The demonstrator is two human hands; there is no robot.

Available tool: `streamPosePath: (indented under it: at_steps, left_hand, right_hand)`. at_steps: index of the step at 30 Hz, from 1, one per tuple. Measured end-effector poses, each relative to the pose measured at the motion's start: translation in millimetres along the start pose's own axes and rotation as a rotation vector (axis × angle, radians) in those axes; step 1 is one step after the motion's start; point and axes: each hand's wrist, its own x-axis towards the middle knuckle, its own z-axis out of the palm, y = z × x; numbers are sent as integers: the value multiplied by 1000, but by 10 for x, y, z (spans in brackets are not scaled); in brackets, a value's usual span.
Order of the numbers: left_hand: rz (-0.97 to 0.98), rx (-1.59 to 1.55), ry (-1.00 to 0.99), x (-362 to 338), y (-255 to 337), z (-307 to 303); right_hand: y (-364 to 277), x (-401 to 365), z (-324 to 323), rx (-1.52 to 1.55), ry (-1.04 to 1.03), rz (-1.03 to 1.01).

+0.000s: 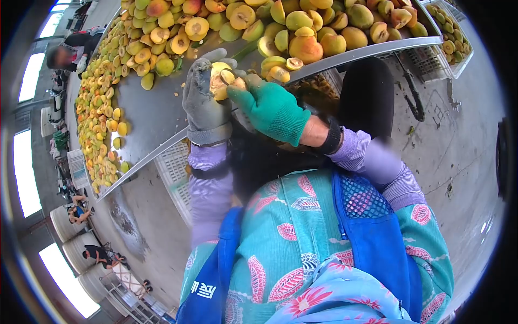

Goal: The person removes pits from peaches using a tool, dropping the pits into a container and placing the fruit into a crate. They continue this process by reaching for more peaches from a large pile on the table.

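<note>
My left hand [204,102], in a grey glove with dark stains, is closed around a cut apricot [218,81], its yellow flesh and brown middle facing right. My right hand [275,110], in a green knit glove, has its thumb and fingers pinched together right at the cut face. What the right fingertips grip there, I cannot make out. Both hands are over the near edge of a metal table [181,105]. Beside the right hand, cut apricot pieces [279,73] lie at the table rim, below a large pile of whole and halved apricots [243,19].
More apricot halves [100,129] spread along the table's left side. White plastic crates [175,173] stand under the table, and another crate of fruit [450,40] is at the upper right. Other people [100,256] sit farther off at left, near large pale tubs [81,251].
</note>
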Motion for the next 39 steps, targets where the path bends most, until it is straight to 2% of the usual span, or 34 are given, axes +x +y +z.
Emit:
streamPosePath:
  at_steps: [2,6,9,12,14,16,17,18,19,20,21,23,24,25,28,29,30,31,32,33,35,36,39]
  left_hand:
    - [4,-124,23,-15,38,43]
    - [34,-48,103,-43,18,100]
    - [38,19,123,-81,-2,227]
    - [40,-9,118,-74,-49,277]
    - [23,-36,100,-15,-89,247]
    - [-175,-300,52,39,5,217]
    - [-271,-429,31,53,50,210]
    - [-264,-333,54,45,71,222]
    - [-258,-237,78,13,85,251]
    - [-243,-144,98,19,83,291]
    - [-216,-195,64,23,48,326]
    - [-350,10,21,21,-25,292]
    - [-408,110,-9,49,-13,298]
    - [-456,345,-53,69,76,250]
    - [-382,212,37,92,166,349]
    - [-249,324,13,180,18,254]
    - [-226,367,-150,230,18,205]
    - [-203,405,-316,265,27,163]
    - [-169,437,-484,324,47,136]
    - [-417,421,-537,419,132,122]
    - [-211,363,-538,376,158,141]
    - [-104,339,-538,370,170,152]
    - [-220,178,-485,277,86,208]
  right_hand:
    - [-22,15,-28,180,-85,191]
    - [-50,61,48,357,-50,342]
    - [-171,89,-33,692,-75,640]
    - [-92,131,-157,697,-220,683]
    - [103,110,-141,600,-222,508]
    - [121,85,-119,567,-195,494]
    - [46,52,-71,585,-165,566]
    - [-57,26,-34,605,-130,640]
    - [-224,56,-130,814,-133,763]
    - [-218,67,-144,904,-135,796]
    - [-201,61,-161,994,-137,830]
    - [-93,-21,-120,1131,-227,913]
    - [-68,0,-83,1122,-152,884]
    - [-115,-49,-77,1174,-140,875]
    - [-214,-59,-92,1460,-173,826]
    - [-162,-25,-200,1661,-266,920]
    - [-124,18,-267,1860,-362,1017]
    - [-70,52,-119,1566,-285,970]
    - [-73,32,-133,1690,-299,952]
    - [-114,22,-177,1812,-313,929]
    - [-217,19,-285,2022,-313,905]
    - [-234,23,-276,1890,-292,917]
    - [-264,-1,-231,1486,-195,973]
